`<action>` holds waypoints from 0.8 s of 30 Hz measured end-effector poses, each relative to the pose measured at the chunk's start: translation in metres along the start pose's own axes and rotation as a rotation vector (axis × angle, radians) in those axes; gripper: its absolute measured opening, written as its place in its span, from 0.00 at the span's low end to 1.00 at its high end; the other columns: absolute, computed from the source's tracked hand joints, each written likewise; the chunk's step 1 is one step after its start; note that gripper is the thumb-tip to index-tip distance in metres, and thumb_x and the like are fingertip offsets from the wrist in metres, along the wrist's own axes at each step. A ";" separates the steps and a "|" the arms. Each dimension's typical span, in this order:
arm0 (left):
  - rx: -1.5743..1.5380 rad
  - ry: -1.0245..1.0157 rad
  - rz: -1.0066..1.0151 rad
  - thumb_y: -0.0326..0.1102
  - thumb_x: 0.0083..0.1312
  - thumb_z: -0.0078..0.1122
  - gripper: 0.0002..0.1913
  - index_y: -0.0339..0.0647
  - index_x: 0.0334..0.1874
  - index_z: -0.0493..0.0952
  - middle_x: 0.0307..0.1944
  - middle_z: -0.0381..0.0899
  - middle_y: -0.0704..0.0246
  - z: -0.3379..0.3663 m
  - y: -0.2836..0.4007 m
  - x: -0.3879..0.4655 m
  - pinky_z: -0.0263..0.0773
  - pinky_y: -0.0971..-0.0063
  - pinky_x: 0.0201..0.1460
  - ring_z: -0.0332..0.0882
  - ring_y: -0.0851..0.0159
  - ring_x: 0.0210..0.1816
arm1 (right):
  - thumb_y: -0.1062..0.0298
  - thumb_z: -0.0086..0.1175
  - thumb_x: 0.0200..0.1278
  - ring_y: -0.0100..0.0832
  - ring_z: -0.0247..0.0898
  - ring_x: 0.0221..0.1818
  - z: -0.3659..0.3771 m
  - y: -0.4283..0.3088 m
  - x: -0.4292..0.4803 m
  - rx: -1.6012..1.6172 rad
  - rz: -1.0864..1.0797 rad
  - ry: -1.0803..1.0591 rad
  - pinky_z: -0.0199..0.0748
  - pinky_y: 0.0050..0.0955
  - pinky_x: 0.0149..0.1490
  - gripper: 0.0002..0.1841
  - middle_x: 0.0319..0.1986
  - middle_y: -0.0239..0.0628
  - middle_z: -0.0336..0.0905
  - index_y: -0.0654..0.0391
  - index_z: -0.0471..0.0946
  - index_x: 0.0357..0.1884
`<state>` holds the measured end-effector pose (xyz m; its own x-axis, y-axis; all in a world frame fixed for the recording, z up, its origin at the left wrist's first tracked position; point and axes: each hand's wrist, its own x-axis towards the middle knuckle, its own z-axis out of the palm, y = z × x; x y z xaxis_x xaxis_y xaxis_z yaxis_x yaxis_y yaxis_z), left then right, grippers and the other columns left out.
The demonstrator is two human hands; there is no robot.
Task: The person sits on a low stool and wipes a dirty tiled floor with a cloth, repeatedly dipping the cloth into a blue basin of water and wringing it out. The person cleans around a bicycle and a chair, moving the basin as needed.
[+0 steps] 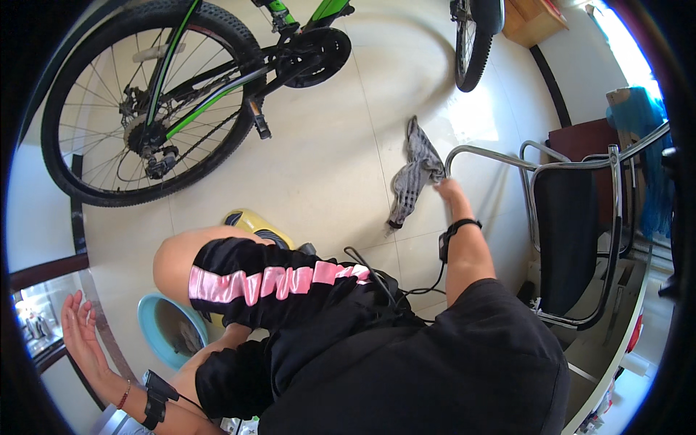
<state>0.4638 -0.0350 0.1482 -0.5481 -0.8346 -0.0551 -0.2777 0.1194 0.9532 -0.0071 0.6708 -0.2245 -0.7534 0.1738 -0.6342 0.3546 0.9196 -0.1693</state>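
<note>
My right hand (450,187) reaches low over the tiled floor at centre right, its fingers closed on a corner of a grey checked cloth (416,168). The cloth is crumpled and spreads away from the hand over the tiles; its edges are slightly blurred. Part of those fingers is hard to make out. At the far left, my left hand (84,331) is raised with its palm showing and holds nothing. Nearest to it is a light blue basin (145,321) containing murky liquid and a greyish cloth (190,338). My leg partly hides the basin.
A black and green bicycle (217,111) stands across the upper left, its front wheel (468,49) at top right. A chrome-framed black chair (568,239) is beside my right arm. A black cable (375,272) crosses my lap. Yellow shoes (255,225) show under my legs.
</note>
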 end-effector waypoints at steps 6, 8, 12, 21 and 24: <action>-0.211 0.012 -0.013 0.38 0.76 0.49 0.21 0.32 0.65 0.67 0.60 0.73 0.58 -0.025 -0.045 -0.006 0.71 0.75 0.57 0.74 0.67 0.52 | 0.48 0.72 0.41 0.58 0.52 0.72 0.073 0.024 -0.045 -0.104 0.096 -0.138 0.59 0.48 0.71 0.60 0.74 0.59 0.43 0.50 0.49 0.77; -0.281 0.009 -0.034 0.38 0.75 0.51 0.21 0.32 0.65 0.67 0.59 0.74 0.59 -0.032 -0.063 0.002 0.72 0.75 0.56 0.74 0.67 0.51 | 0.48 0.72 0.41 0.58 0.46 0.74 0.074 0.014 -0.051 -0.208 -0.008 -0.034 0.55 0.47 0.73 0.61 0.75 0.57 0.40 0.46 0.47 0.77; -0.331 0.022 -0.105 0.39 0.74 0.53 0.20 0.38 0.64 0.70 0.60 0.75 0.63 -0.040 -0.095 0.026 0.72 0.75 0.56 0.75 0.68 0.51 | 0.47 0.71 0.47 0.59 0.34 0.76 0.065 -0.009 -0.047 -0.245 -0.184 0.117 0.45 0.47 0.76 0.59 0.76 0.56 0.34 0.41 0.44 0.78; -0.303 -0.022 -0.272 0.40 0.72 0.56 0.16 0.40 0.58 0.73 0.51 0.77 0.67 0.040 -0.109 0.032 0.72 0.76 0.50 0.75 0.70 0.45 | 0.45 0.66 0.53 0.60 0.31 0.77 0.076 -0.023 0.046 0.152 -0.165 0.340 0.44 0.48 0.76 0.57 0.76 0.56 0.31 0.40 0.39 0.79; -0.277 0.034 -0.329 0.40 0.72 0.56 0.16 0.41 0.58 0.73 0.51 0.77 0.67 0.065 -0.097 0.023 0.73 0.76 0.49 0.75 0.69 0.45 | 0.34 0.56 0.58 0.61 0.26 0.77 0.091 -0.036 0.086 0.323 0.077 0.245 0.41 0.54 0.76 0.53 0.77 0.55 0.27 0.35 0.36 0.79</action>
<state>0.4270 -0.0310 0.0352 -0.4380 -0.8220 -0.3639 -0.2088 -0.3007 0.9306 -0.0343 0.6204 -0.3420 -0.8137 0.3525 -0.4623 0.5412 0.7495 -0.3811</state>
